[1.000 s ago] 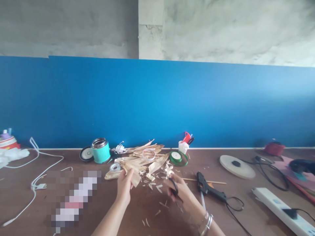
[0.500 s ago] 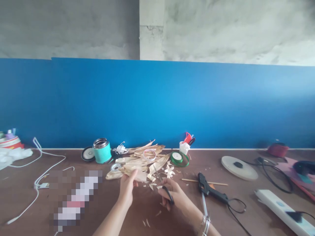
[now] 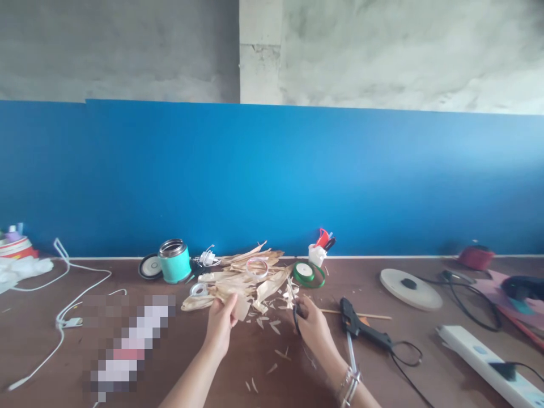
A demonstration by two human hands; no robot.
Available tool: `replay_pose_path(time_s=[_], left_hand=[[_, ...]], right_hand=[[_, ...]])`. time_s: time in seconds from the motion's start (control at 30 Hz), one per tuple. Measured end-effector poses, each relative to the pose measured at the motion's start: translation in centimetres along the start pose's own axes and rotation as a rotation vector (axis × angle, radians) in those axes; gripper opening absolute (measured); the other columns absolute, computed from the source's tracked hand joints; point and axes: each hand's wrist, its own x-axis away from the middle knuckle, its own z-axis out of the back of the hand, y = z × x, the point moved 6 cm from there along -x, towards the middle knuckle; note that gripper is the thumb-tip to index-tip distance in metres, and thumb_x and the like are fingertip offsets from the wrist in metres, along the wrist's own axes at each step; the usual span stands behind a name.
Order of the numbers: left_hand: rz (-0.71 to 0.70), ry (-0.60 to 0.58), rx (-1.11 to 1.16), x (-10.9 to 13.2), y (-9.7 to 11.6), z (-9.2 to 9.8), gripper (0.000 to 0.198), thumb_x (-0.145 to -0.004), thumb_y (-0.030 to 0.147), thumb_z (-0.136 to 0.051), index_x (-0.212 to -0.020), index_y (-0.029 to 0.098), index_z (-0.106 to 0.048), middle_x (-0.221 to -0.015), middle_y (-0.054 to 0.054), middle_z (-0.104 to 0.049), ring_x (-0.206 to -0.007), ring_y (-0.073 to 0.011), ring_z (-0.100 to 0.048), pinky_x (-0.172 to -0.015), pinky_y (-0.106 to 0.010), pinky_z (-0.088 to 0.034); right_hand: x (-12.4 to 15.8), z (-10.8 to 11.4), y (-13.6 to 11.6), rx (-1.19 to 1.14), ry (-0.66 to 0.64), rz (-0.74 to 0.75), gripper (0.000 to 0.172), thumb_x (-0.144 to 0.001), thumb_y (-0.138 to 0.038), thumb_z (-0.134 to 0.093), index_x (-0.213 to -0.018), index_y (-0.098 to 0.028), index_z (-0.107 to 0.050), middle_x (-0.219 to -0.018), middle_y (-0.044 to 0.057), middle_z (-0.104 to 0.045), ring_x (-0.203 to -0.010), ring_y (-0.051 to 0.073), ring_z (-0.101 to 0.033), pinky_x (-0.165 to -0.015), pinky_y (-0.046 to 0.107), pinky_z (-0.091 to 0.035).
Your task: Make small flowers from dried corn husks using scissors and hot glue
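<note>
A pale piece of dried corn husk (image 3: 241, 309) is pinched in my left hand (image 3: 220, 323), between thumb and fingers. My right hand (image 3: 312, 326) grips black-handled scissors (image 3: 296, 321), whose blades point away from me, beside a pale husk flower (image 3: 290, 290). The scissors are apart from the held husk. Behind my hands lies a heap of dried corn husks (image 3: 272, 286), with a clear tape roll (image 3: 199, 289) and a pinkish ring-shaped roll (image 3: 257, 267) on it. Small husk scraps (image 3: 275, 327) are scattered on the brown table (image 3: 238, 374) between my hands.
A green ribbon spool (image 3: 304, 273) and a white cup of pens (image 3: 317, 254) stand behind my right hand. Right of it lie a black glue gun (image 3: 365, 328), a thin stick (image 3: 374, 315) and a white power strip (image 3: 484, 357). A turquoise jar (image 3: 174, 264) stands back left.
My right hand with the scissors has moved right and slightly up, away from the husk piece. More scraps show on the table. My left hand stays almost in place.
</note>
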Motion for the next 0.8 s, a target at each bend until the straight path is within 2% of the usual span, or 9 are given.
replay_pose_path(time_s=[0.1, 0.17, 0.23, 0.37, 0.47, 0.57, 0.67, 0.73, 0.8], left_hand=[[0.047, -0.018, 0.003, 0.2, -0.4, -0.2, 0.040, -0.053, 0.039, -0.079, -0.068, 0.019, -0.049, -0.045, 0.011, -0.047, -0.036, -0.0026, -0.038, -0.039, -0.014, -0.025], [0.050, -0.013, 0.007, 0.2, -0.4, -0.2, 0.040, -0.053, 0.039, -0.079, -0.067, 0.018, -0.048, -0.043, 0.010, -0.047, -0.035, -0.0020, -0.035, -0.038, -0.014, -0.022], [0.044, 0.020, 0.024, 0.2, -0.3, 0.1, 0.040, -0.052, 0.038, -0.080, -0.066, 0.018, -0.048, -0.044, 0.010, -0.048, -0.035, -0.0022, -0.036, -0.037, -0.014, -0.022], [0.017, 0.126, 0.074, -0.1, 0.1, 0.9, 0.039, -0.049, 0.032, -0.080, -0.067, 0.018, -0.049, -0.051, 0.008, -0.052, -0.041, -0.0041, -0.043, -0.039, -0.014, -0.029], [-0.027, 0.142, 0.077, -0.5, 0.3, 1.3, 0.037, -0.049, 0.031, -0.079, -0.068, 0.018, -0.049, -0.048, 0.009, -0.049, -0.040, -0.0040, -0.041, -0.038, -0.014, -0.027], [-0.065, 0.135, 0.060, -0.9, 0.3, 1.6, 0.037, -0.051, 0.033, -0.078, -0.069, 0.018, -0.050, -0.043, 0.012, -0.042, -0.035, -0.0024, -0.033, -0.037, -0.014, -0.021], [-0.084, 0.118, 0.036, -1.0, 0.4, 1.7, 0.038, -0.050, 0.034, -0.079, -0.070, 0.017, -0.051, -0.044, 0.011, -0.045, -0.033, -0.0011, -0.029, -0.036, -0.014, -0.017], [-0.085, 0.105, 0.009, -1.0, 0.6, 1.5, 0.038, -0.050, 0.035, -0.079, -0.070, 0.017, -0.053, -0.045, 0.011, -0.047, -0.032, -0.0013, -0.029, -0.036, -0.015, -0.015], [-0.080, 0.094, -0.044, -0.8, 0.7, 1.4, 0.037, -0.051, 0.036, -0.078, -0.072, 0.017, -0.055, -0.045, 0.009, -0.049, -0.033, -0.0039, -0.037, -0.037, -0.015, -0.019]], right_hand=[[0.0, 0.7, -0.3, 0.091, 0.054, 0.054, 0.024, -0.068, -0.033, -0.052, -0.088, -0.020, -0.059, -0.073, 0.005, -0.069, -0.070, 0.022, -0.064, -0.060, 0.026, -0.043], [0.1, 1.1, -0.6, 0.094, 0.091, 0.043, 0.026, -0.067, -0.032, -0.052, -0.089, -0.019, -0.059, -0.074, 0.005, -0.069, -0.072, 0.023, -0.064, -0.062, 0.027, -0.043], [0.2, 1.6, -0.9, 0.067, 0.126, 0.030, 0.027, -0.067, -0.033, -0.052, -0.089, -0.018, -0.059, -0.073, 0.004, -0.069, -0.070, 0.022, -0.063, -0.061, 0.027, -0.043], [0.5, 2.1, -1.5, -0.017, 0.177, 0.027, 0.027, -0.068, -0.034, -0.053, -0.089, -0.018, -0.058, -0.071, 0.003, -0.067, -0.061, 0.019, -0.059, -0.055, 0.025, -0.042], [0.5, 2.2, -1.4, -0.074, 0.197, -0.018, 0.027, -0.068, -0.035, -0.055, -0.089, -0.019, -0.054, -0.059, -0.001, -0.061, -0.048, 0.016, -0.053, -0.046, 0.024, -0.038], [0.4, 1.8, -1.1, -0.129, 0.164, -0.048, 0.023, -0.069, -0.035, -0.056, -0.086, -0.020, -0.051, -0.052, -0.004, -0.057, -0.041, 0.014, -0.050, -0.041, 0.022, -0.036], [0.3, 1.3, -0.9, -0.137, 0.102, -0.037, 0.019, -0.069, -0.033, -0.056, -0.082, -0.020, -0.051, -0.055, -0.003, -0.059, -0.041, 0.014, -0.052, -0.040, 0.022, -0.035], [0.2, 1.0, -0.8, -0.108, 0.058, -0.020, 0.018, -0.069, -0.034, -0.056, -0.080, -0.021, -0.052, -0.053, -0.003, -0.059, -0.040, 0.015, -0.052, -0.040, 0.022, -0.035], [0.1, 0.6, -0.6, -0.061, 0.011, -0.014, 0.016, -0.069, -0.033, -0.056, -0.078, -0.021, -0.053, -0.051, -0.003, -0.058, -0.039, 0.015, -0.052, -0.040, 0.023, -0.035]])
